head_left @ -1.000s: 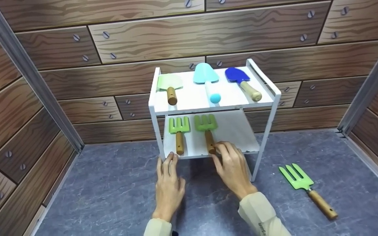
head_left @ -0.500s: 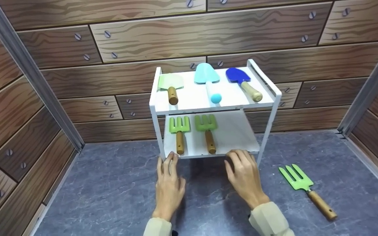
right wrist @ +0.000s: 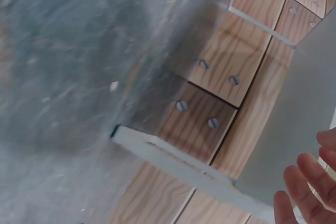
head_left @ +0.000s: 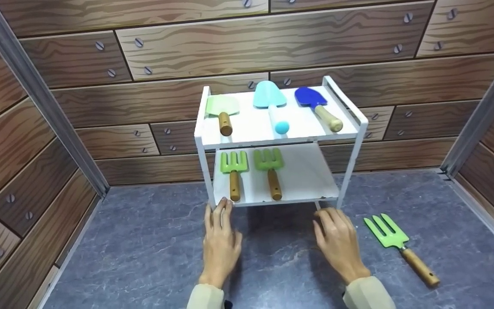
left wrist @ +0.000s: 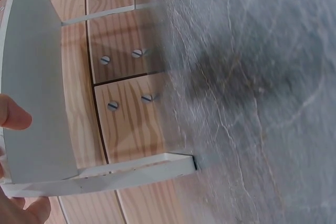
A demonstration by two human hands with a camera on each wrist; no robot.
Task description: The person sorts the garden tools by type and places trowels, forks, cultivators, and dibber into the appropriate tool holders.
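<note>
Green hand forks with wooden handles lie side by side on the lower shelf of a white two-tier rack (head_left: 307,171): a left fork (head_left: 234,174) and a right fork (head_left: 272,171). My left hand (head_left: 221,249) reaches to the shelf's front left corner, its fairly straight fingertips at the corner and leg. In the left wrist view, fingers (left wrist: 37,211) show beside the white leg. My right hand (head_left: 339,242) hovers in front of the front right leg, holding nothing, its fingers loosely bent. A third hand fork (head_left: 395,240) lies on the floor to its right.
On the upper shelf lie a pale green scoop (head_left: 223,105), a light blue trowel (head_left: 268,96) and a dark blue trowel (head_left: 311,98). Wood-print walls (head_left: 247,47) stand behind and at both sides. The floor (head_left: 144,249) is grey and marbled.
My right hand has drawn away from the right fork's handle on the lower shelf, moving right and toward me. That fork stays put. My left hand has stayed at the corner.
</note>
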